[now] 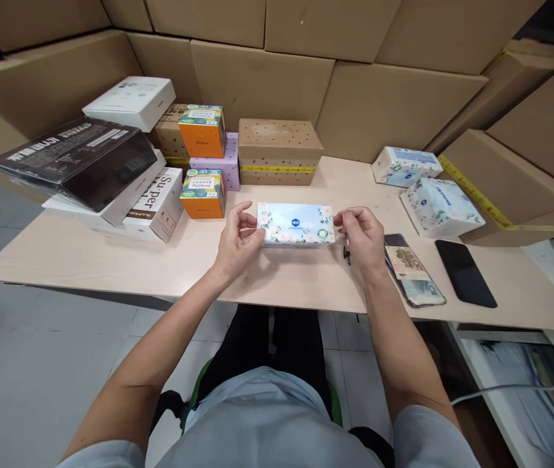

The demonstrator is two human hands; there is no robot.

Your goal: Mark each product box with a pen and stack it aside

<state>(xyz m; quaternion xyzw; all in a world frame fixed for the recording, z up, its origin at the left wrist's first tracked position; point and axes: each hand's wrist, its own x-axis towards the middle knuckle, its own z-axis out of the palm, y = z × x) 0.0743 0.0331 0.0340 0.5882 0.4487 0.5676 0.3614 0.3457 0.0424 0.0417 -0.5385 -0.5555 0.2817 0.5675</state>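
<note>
A soft tissue pack (296,223) with a pale blue top and flower print lies on the light wooden table (111,260). My left hand (238,244) pinches its left end with thumb and fingers. My right hand (362,237) pinches its right end and also keeps a dark pen (347,250) tucked in its fingers. Both forearms reach in from the bottom of the view.
Two more tissue packs (406,166) (440,207) lie at the right, near a black phone (464,272) and a second phone in a printed case (413,273). Orange boxes (202,193), a lilac box, a brown taped box (277,151) and stacked white and black boxes (86,162) stand at left. Cardboard cartons wall the back.
</note>
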